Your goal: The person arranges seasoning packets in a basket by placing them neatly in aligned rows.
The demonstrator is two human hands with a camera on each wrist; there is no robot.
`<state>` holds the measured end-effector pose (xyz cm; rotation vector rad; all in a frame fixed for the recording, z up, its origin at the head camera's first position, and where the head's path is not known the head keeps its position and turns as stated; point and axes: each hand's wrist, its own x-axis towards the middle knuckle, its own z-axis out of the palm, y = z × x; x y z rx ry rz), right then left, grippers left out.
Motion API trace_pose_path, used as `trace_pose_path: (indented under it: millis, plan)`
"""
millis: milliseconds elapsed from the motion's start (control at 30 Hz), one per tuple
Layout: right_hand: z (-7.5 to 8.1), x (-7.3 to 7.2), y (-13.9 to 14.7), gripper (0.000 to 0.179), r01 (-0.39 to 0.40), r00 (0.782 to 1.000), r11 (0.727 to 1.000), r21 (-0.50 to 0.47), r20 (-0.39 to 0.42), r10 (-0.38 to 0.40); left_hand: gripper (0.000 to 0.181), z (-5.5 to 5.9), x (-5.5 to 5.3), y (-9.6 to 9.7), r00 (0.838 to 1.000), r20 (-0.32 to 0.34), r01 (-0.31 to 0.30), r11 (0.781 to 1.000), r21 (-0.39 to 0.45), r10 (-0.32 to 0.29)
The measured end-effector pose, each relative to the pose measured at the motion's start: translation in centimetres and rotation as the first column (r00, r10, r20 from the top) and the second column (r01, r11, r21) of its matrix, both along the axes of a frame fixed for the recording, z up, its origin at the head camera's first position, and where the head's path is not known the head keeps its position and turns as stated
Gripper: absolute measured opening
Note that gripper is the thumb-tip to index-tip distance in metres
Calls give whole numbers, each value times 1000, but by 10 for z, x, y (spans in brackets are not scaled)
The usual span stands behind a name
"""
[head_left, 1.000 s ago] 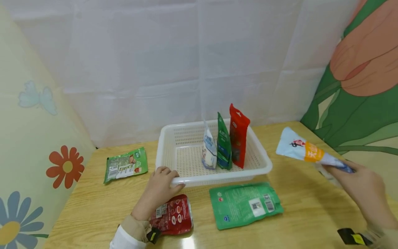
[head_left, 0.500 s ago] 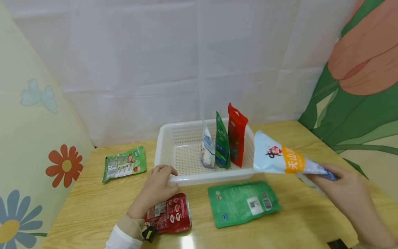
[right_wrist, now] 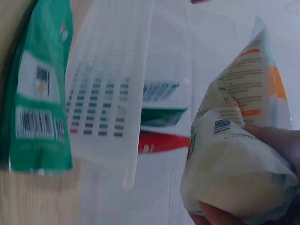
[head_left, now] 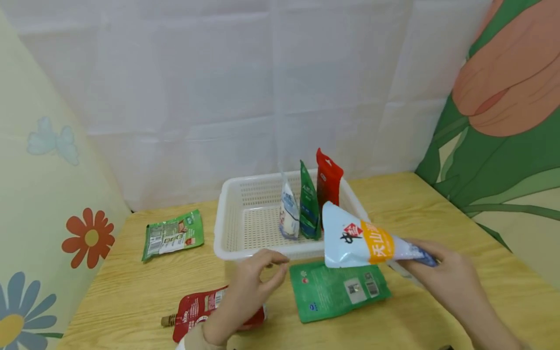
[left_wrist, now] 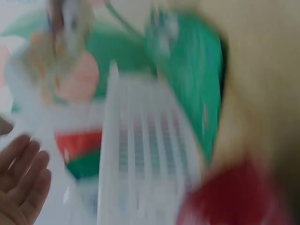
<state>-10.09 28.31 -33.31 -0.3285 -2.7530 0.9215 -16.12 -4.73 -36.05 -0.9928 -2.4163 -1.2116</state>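
Wooden table (head_left: pixel 118 291) below, the pale-blue bag (head_left: pixel 360 240) partly hides the basket (head_left: pixel 231 214).

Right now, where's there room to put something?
Inside the basket, left of the white packet, it's bare. Bare table lies between the basket and right wall. It's crowded in front: red pouch, green pouch, left hand, and right hand holding a blue bag.

Indoor nook, tbl (head_left: pixel 402 209), flwr panels (head_left: pixel 503 155), wht sheet (head_left: pixel 210 97)
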Motion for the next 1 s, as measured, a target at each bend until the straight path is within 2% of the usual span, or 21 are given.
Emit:
trace_pose_path:
  millis: [33,67,100,167,267,300,367,400,467,533,567,600,667,700,733,800,833,900,967,1000]
  plan:
    - [0,1,-5,53,-11,1000,1000,-10,7,11,21,0,8,6,995,93,35,997,72,-42]
    - [0,1,-11,51,-23,1000,1000,-15,2,23,28,1,14,11,978,186,64,988,139,-89]
    - [-1,1,-16,48,-37,999,999,-15,-11,37,36,1,20,15,953,268,92,977,193,-143]
    - [-2,2,-26,43,-61,998,998,-9,-31,60,53,1,31,22,889,397,132,958,255,-228]
    - [-5,4,-41,34,-85,989,996,41,-115,89,66,-1,43,32,795,511,167,928,333,-326]
    - [-7,4,-47,33,-92,986,994,51,-135,99,68,-3,46,36,774,526,168,916,366,-352]
    - [-10,5,-57,32,-104,978,993,61,-173,114,69,-9,52,43,750,539,133,886,444,-383]
    - [-11,6,-62,32,-115,974,991,61,-190,124,70,-12,54,46,747,539,102,868,485,-389]
    - [-14,6,-71,34,-143,968,989,49,-201,150,69,-19,57,52,756,518,39,818,574,-399]
    - [-18,7,-78,36,-170,956,984,51,-232,177,64,-25,58,57,778,485,-22,755,655,-398]
    - [-20,6,-81,37,-178,948,982,62,-256,188,60,-28,58,59,790,480,-56,734,676,-382]
    - [-22,6,-84,38,-183,941,980,73,-276,197,58,-31,59,60,809,470,-86,720,689,-353]
    - [-26,5,-89,40,-179,929,979,101,-310,202,52,-36,59,62,838,464,-137,714,687,-286]
    - [-28,5,-91,41,-178,925,978,108,-322,203,49,-38,59,63,852,464,-160,723,672,-243]
    - [-30,4,-92,43,-180,926,978,103,-319,204,47,-39,59,63,863,463,-178,733,656,-204]
    - [-32,4,-95,45,-187,926,977,102,-313,210,47,-41,58,64,876,447,-182,735,653,-180]
    - [-33,4,-96,47,-195,930,976,94,-298,214,46,-41,58,63,882,432,-169,727,666,-190]
    - [-35,4,-99,52,-214,924,973,88,-304,231,44,-42,56,64,896,394,-143,705,694,-207]
    - [-37,3,-101,56,-227,911,969,100,-330,248,43,-41,55,63,900,366,-121,672,731,-236]
    - [-38,3,-103,58,-230,906,968,105,-340,252,42,-40,54,63,906,355,-119,663,739,-233]
